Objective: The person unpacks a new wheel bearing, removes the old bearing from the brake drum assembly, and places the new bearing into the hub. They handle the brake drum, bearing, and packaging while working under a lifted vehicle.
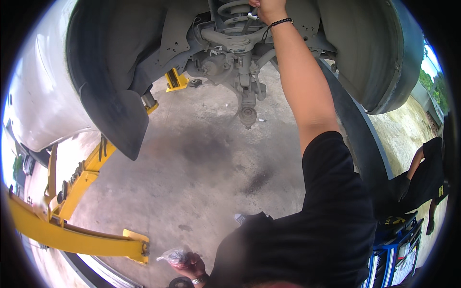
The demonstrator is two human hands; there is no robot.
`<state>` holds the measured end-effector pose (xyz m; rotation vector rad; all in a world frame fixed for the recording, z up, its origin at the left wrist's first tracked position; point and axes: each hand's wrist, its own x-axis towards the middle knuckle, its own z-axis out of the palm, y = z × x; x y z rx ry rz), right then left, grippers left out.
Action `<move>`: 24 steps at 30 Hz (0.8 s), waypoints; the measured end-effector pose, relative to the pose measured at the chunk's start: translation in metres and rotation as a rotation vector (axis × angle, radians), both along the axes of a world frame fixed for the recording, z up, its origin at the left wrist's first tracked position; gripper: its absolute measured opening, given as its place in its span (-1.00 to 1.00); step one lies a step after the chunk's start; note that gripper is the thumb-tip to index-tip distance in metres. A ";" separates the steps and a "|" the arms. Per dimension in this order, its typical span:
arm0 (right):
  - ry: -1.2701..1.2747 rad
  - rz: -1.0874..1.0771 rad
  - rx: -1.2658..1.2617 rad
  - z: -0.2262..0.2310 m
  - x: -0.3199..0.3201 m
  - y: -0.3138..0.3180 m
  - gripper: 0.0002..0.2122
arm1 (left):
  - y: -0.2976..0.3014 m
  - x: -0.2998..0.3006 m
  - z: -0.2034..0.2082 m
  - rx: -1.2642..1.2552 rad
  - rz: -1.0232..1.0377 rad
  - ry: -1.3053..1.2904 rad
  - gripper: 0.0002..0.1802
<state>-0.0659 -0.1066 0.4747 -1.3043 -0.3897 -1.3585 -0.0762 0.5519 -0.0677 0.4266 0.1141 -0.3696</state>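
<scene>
My right hand (272, 9) is raised at the top of the view beside the suspension coil spring (235, 9). Its fingers are closed around a tool with a shiny silver part (252, 16) and a dark shaft; the top edge cuts it off, so I cannot tell its kind. Below hang the control arm (216, 36) and a steering knuckle (247, 79) with a round joint at its lower end. Low down, my left hand (194, 266) grips a clear plastic bag (175, 257) with something reddish inside. A black round object (181, 282) sits just by that wrist, partly cut off.
The wheel arch liner (110, 57) of a raised pale vehicle surrounds the spring. Yellow lift arms (81, 235) extend at left, with a yellow support (176, 80) farther back. A dark post (355, 120) slants down on the right. A person in black (422, 177) stands near a blue cart (384, 261).
</scene>
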 end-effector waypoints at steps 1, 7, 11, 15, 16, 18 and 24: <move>0.039 0.011 -0.006 0.004 0.008 -0.004 -0.70 | -0.007 0.000 0.000 0.001 0.046 0.011 -0.48; 0.085 0.034 -0.251 -0.012 0.043 -0.003 -0.84 | -0.037 0.029 0.008 -0.018 0.036 -0.037 -0.50; 0.052 -0.071 -0.366 -0.087 0.024 -0.001 -0.74 | -0.059 0.055 0.011 0.014 0.100 0.026 -0.47; -0.117 0.058 -0.338 -0.096 0.013 -0.009 -0.71 | -0.073 0.058 0.017 0.023 0.109 0.101 -0.46; -0.127 0.040 -0.320 -0.087 0.011 -0.011 -0.70 | -0.075 0.055 0.018 0.048 0.119 0.131 -0.46; -0.086 0.037 -0.264 -0.067 0.005 -0.013 -0.70 | -0.075 0.051 0.021 0.104 0.146 0.204 -0.46; 0.005 -0.025 -0.519 -0.090 -0.014 0.015 -0.69 | -0.072 0.037 0.011 0.187 0.134 0.221 -0.46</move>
